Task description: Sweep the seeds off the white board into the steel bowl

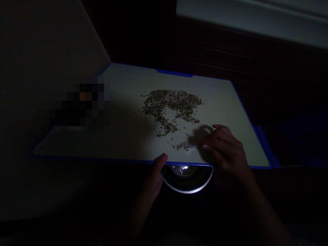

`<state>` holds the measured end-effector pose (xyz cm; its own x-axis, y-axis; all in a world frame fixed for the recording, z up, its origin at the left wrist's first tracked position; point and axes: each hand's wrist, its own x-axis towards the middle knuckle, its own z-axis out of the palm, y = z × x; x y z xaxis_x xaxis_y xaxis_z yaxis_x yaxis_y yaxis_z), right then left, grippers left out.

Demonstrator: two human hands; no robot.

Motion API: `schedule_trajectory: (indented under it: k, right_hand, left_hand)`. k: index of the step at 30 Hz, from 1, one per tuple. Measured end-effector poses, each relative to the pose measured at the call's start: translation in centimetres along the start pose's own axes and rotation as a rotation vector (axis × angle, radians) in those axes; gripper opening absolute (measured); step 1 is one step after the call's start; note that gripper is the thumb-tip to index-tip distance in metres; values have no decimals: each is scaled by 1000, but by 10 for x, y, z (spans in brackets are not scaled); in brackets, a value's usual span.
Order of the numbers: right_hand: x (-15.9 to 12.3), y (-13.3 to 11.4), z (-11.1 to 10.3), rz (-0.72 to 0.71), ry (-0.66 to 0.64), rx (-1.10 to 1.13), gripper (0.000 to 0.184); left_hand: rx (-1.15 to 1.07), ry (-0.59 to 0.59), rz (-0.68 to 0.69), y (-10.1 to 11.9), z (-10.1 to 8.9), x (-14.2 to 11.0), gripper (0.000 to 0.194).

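The left hand (156, 172) is gripping the likely stiff board (123, 136) by its near edge, the right hand (228, 148) pinching a thin tool (193, 146) beside probably light, scatter-prone seeds (165, 99).

Dim light, pale strip (251, 22) upper right

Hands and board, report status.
Left hand gripping board's near edge. Right hand pinching something thin by stray grains. Main spread farther back. Bowl below, partly hidden.

Very dim | soft shadows on board (118, 136) | 1 pixelated patch
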<state>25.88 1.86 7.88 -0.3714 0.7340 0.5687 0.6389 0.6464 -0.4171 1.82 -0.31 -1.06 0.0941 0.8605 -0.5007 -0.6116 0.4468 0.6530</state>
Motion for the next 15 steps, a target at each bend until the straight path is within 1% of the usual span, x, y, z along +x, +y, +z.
schedule_trajectory:
  k: [5, 10, 15]
  right_hand:
    - [-1, 1, 0, -21, -2, 32, 21]
    - [-3, 3, 0, -11, -5, 35, 25]
    - [-1, 2, 0, -10, -17, 16, 22]
  left_hand:
    - [-14, 3, 5, 0, 0, -2, 45]
    - [-12, 26, 15, -1, 0, -2, 50]
    - [-9, 44, -25, 0, 0, -2, 55]
